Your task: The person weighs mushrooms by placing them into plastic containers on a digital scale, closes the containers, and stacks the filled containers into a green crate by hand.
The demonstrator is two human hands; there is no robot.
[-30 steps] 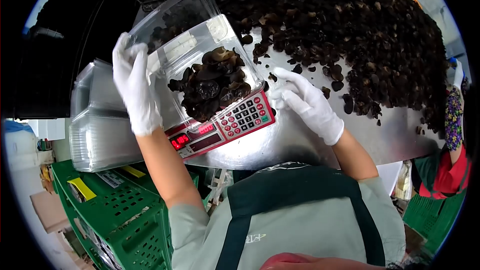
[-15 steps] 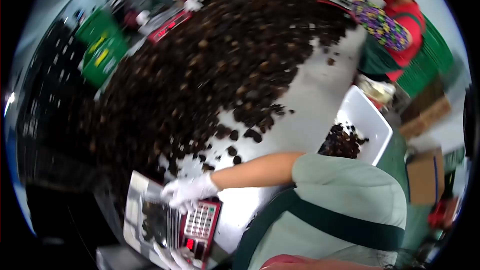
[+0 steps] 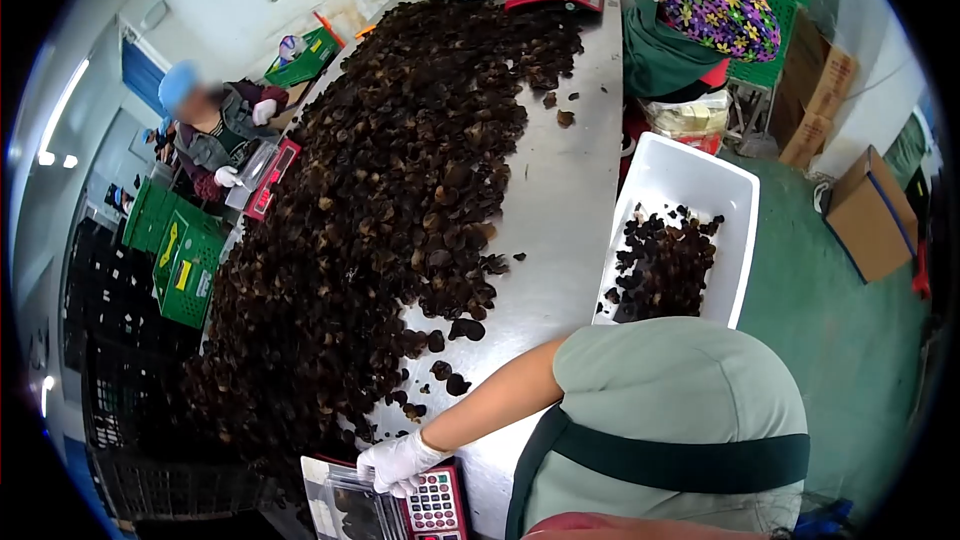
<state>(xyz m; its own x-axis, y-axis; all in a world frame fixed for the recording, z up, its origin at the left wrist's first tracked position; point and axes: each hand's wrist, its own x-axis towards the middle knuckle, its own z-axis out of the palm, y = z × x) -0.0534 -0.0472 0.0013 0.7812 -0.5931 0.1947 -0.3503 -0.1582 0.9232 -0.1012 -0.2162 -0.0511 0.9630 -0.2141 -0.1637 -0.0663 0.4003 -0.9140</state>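
The right hand (image 3: pixel 400 462) is wearing a white glove and bending its fingers over the near side of the clear box (image 3: pixel 345 500), low in the frame, left of the middle. I can't tell if its fingers are pinching together, and the left hand is staying out of sight. The clear box is shining like thin plastic, and dark curly bits (image 3: pixel 358 518) are showing inside it. The frame's bottom edge is cutting it off. It is sitting by the number buttons of the red scale (image 3: pixel 435 502)

Before, the clear box was nearer the middle, with the left hand at its side and the right hand apart from it. Now it is showing lower down, and the right hand is touching it

Past the hand, a big dark pile (image 3: pixel 370 200) is covering much of the silver table (image 3: pixel 555 240). A white tub (image 3: pixel 743 240) is sitting right of the middle, with more dark bits in the bottom. One person in a blue cap (image 3: pixel 215 130) is standing at the upper left, and a person in red (image 3: pixel 705 15) is working at the upper right
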